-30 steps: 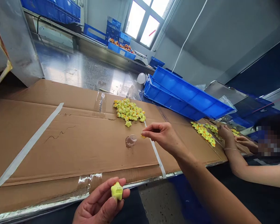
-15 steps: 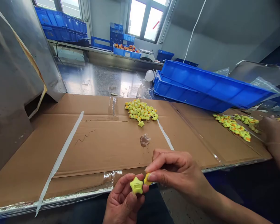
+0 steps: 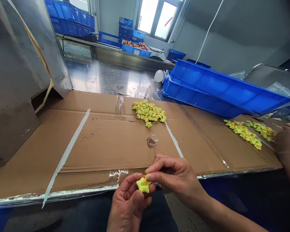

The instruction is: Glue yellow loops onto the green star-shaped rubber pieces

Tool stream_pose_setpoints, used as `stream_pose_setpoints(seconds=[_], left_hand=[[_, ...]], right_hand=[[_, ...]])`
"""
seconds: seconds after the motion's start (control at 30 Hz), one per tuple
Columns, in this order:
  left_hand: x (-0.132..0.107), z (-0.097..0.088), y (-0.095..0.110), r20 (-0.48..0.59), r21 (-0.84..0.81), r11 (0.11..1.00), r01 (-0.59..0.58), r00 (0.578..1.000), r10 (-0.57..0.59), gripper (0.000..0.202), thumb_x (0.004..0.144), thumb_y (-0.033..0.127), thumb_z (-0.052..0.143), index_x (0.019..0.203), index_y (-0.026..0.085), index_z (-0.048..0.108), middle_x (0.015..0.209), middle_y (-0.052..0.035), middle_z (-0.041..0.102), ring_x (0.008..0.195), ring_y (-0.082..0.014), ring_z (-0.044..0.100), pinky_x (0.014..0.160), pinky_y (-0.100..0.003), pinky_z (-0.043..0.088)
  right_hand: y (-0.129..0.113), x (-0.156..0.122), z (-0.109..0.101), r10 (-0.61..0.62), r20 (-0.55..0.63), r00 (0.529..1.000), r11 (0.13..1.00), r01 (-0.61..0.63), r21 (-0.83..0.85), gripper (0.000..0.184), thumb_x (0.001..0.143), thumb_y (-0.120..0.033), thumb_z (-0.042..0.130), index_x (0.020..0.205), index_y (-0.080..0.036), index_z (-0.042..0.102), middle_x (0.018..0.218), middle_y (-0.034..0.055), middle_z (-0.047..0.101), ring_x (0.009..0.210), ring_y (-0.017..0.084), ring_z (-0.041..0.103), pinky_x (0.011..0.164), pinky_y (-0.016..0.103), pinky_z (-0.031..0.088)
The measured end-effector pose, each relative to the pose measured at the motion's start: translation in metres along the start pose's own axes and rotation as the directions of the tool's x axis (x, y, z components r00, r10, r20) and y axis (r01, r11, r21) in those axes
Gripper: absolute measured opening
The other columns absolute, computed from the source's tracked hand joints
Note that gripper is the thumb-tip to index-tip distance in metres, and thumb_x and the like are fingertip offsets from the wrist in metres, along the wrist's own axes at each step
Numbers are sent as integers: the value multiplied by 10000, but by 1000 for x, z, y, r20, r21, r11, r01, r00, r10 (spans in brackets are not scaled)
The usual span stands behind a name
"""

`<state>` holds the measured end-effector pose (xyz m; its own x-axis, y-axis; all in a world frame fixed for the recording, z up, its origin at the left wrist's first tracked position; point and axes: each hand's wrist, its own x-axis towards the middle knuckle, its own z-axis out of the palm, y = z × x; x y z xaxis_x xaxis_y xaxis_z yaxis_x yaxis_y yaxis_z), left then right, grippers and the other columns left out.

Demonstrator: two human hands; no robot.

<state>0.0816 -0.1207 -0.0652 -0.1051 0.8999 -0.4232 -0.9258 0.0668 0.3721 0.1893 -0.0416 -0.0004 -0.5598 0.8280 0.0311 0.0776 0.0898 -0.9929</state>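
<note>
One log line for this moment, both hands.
left hand: holding yellow-green star | right hand: pinching yellow piece against star | pile: on cardboard

Your right hand [image 3: 174,174] covers most of the small yellow piece [image 3: 147,178] pinched between its fingertips, so you cannot make out that piece's full shape. Your left hand [image 3: 130,200] hides the back of the pale yellow-green star [image 3: 143,186], and the bottom edge cuts off its wrist. At the right edge of the frame, you see a co-worker's hand [image 3: 288,148] blurred and cut off. The stacked blue plastic crates [image 3: 72,19] at upper left run past the top edge. At upper centre, the white label's [image 3: 136,52] print is too small to read.
</note>
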Motion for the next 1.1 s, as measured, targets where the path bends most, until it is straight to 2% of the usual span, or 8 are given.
stream_pose_setpoints(seconds=[0.4,0.6,0.7,0.9,1.1], left_hand=[[-1,1,1,-3,15,1000,-2,1000,2,360,442,171,894,765,192,738,698,-23,752,654,-173,718,538,-160,562],[-2,3,1,10,6,1000,-16,1000,16,335,462,164,887,763,184,741,675,-25,747,648,-161,711,535,-154,560],[-2,3,1,8,4,1000,-17,1000,17,333,465,158,884,765,178,741,677,-25,745,638,-154,705,534,-156,560],[-3,3,0,14,12,999,-32,999,31,317,484,159,876,769,168,738,668,-31,735,632,-146,692,556,-161,552],[-3,2,-1,35,26,998,-56,998,55,283,519,160,861,770,156,731,658,-46,729,624,-135,679,577,-165,539]], right_hand=[[4,-2,-2,-83,9,997,987,84,-136,24,759,-158,755,758,-182,756,627,-13,582,577,87,495,510,189,364],[3,-4,-3,-127,36,991,965,132,-225,67,785,-238,748,769,-174,757,618,3,595,575,110,528,506,213,382],[2,-3,-4,-165,59,985,944,175,-279,85,807,-253,729,783,-177,754,614,5,600,572,117,541,515,219,396],[0,-2,-6,-247,143,959,874,284,-394,26,809,-152,716,795,-150,738,627,4,610,571,102,542,530,205,398],[-2,-2,-8,-292,203,935,826,353,-439,74,854,-201,674,814,-171,728,628,11,625,564,115,542,530,220,410]])
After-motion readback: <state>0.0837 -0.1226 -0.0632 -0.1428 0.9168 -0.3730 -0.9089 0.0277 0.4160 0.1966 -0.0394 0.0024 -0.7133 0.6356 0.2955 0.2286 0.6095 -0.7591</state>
